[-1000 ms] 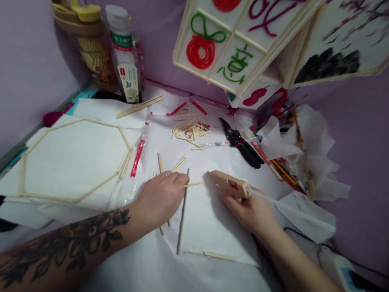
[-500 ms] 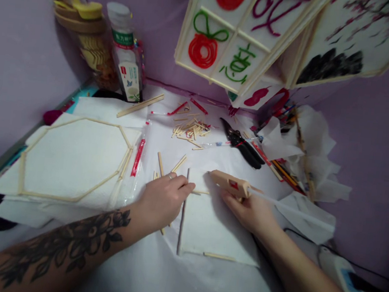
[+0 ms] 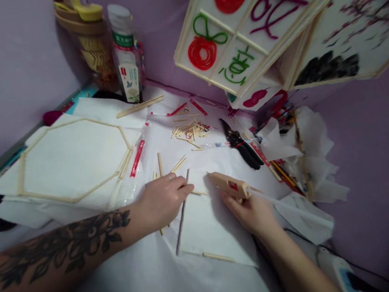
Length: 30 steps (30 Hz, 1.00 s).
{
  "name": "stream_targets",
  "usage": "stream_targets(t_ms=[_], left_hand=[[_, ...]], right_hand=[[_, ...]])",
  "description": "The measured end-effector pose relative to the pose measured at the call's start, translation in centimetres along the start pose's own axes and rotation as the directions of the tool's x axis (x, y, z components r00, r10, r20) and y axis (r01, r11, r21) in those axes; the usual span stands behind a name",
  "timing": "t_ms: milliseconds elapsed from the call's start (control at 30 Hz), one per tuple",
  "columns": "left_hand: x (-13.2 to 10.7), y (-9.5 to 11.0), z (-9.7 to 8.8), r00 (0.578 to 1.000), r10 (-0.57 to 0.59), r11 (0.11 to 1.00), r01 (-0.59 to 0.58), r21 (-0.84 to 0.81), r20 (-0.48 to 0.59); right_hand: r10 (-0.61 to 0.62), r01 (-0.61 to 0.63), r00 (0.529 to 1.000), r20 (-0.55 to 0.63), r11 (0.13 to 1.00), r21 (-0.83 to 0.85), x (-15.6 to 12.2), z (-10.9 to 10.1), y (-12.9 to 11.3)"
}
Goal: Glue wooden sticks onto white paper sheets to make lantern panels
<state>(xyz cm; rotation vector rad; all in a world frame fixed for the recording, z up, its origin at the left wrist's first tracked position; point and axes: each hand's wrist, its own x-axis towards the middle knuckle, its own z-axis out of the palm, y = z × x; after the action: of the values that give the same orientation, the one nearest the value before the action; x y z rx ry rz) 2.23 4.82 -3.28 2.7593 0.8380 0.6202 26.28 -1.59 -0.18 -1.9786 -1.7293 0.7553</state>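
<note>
In my right hand [image 3: 252, 211] is a beige glue gun [image 3: 230, 185], with a long translucent glue stick [image 3: 288, 206] coming out of its back. Its nozzle points left over the upper part of a white paper panel [image 3: 219, 228]. My left hand [image 3: 165, 198] is closed at the panel's left edge, thumb and fingers pinching a thin wooden stick [image 3: 199, 193] that juts out to the right. Wooden strips edge the panel's left side, and a short strip [image 3: 218, 256] lies along its bottom. Loose sticks [image 3: 179, 164] lie beyond and partly under my left hand.
An octagonal stick frame [image 3: 50, 196] on white paper lies at left. Black pruning shears [image 3: 244, 148] and a pile of cut sticks [image 3: 191, 130] are farther back. A bottle [image 3: 128, 61] stands back left. A decorated lantern [image 3: 221, 43] hangs above; a power strip [image 3: 348, 282] sits right.
The glue gun has shifted very slightly to the left and down. My left hand stays in nearly the same spot on the stick.
</note>
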Motion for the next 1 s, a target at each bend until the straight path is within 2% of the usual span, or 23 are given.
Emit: stream_targets(t_ms=[100,167,233,300,367,433,533,633,767,1000], left_hand=[[0.2,-0.1,-0.2,0.995,-0.050,0.994,0.041,-0.104,-0.083],[0.4,-0.1,-0.5,0.983,-0.126,0.976,0.098,-0.195,-0.137],[0.6,-0.2,-0.8,0.965,-0.204,0.951,0.156,-0.266,-0.165],[0.7,-0.4,-1.0,0.951,-0.259,0.927,0.196,-0.318,-0.168],[0.8,-0.5,-1.1,0.943,-0.291,0.909,0.219,-0.355,-0.163],[0.8,-0.6,-1.0,0.937,-0.315,0.898,0.242,-0.367,-0.153],[0.8,-0.7,-0.8,0.933,-0.340,0.889,0.280,-0.362,-0.115],[0.8,-0.7,-0.7,0.935,-0.346,0.880,0.293,-0.374,-0.081],[0.9,-0.7,-0.7,0.939,-0.339,0.876,0.291,-0.384,-0.062],[0.9,-0.7,-0.5,0.938,-0.344,0.868,0.304,-0.392,-0.035]], right_hand=[[0.107,-0.107,0.994,0.009,0.989,0.101,-0.3,-0.3,0.5],[0.166,-0.166,0.986,0.010,0.981,0.095,-0.4,-0.5,0.7],[0.170,-0.172,0.985,0.030,0.984,0.056,-0.5,-0.6,0.7],[0.097,-0.098,0.994,0.045,0.994,0.042,-0.6,-0.4,0.5],[-0.041,0.039,0.998,0.055,0.998,0.041,-0.7,0.0,0.0],[-0.172,0.170,0.984,0.041,0.985,0.034,-0.9,0.6,-0.5],[-0.273,0.273,0.962,0.020,0.962,0.001,-1.1,1.3,-1.1],[-0.293,0.295,0.955,0.042,0.955,-0.044,-1.2,1.8,-1.4],[-0.260,0.265,0.964,0.065,0.959,-0.103,-1.2,2.0,-1.7],[-0.290,0.291,0.957,0.030,0.948,-0.128,-0.9,2.3,-1.7]])
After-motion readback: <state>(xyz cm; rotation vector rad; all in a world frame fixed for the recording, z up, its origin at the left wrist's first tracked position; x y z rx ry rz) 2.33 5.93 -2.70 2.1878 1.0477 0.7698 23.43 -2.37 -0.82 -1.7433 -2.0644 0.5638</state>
